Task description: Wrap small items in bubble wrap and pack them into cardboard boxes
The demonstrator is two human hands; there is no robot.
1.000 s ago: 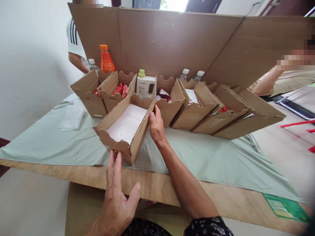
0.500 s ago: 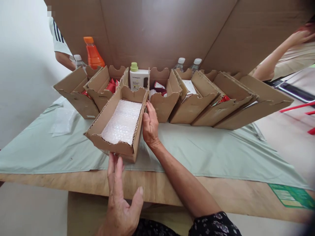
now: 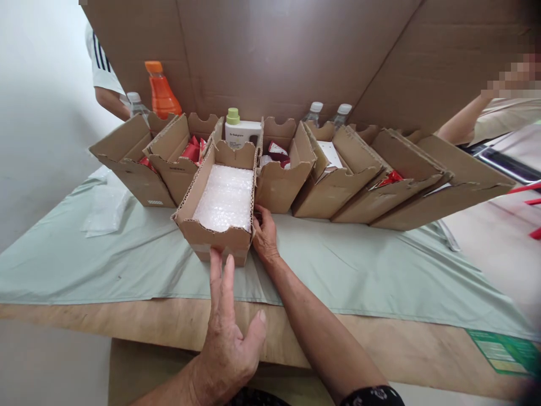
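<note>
A cardboard box [image 3: 211, 245] stands on the green cloth, open at the top. Bubble wrap [image 3: 224, 197] lies inside it. My left hand [image 3: 232, 327] has its fingers stretched out, fingertips against the front wall of the box. Low along the box's right side rests my right hand [image 3: 265, 232]. Its fingers are partly bent, and some are hidden beside the box. Behind the box stands a white bottle with a green cap [image 3: 240, 127].
Several cardboard bins [image 3: 279, 183] line the back of the green cloth [image 3: 338, 265], some holding red packets. An orange bottle [image 3: 163, 93] and clear bottles stand behind them. Bubble wrap sheets [image 3: 105, 206] lie at left. People's arms show on both sides.
The box has moved back and swung straighter, closer to the row of bins. My left hand has followed forward against its front; my right hand has slid lower along its side.
</note>
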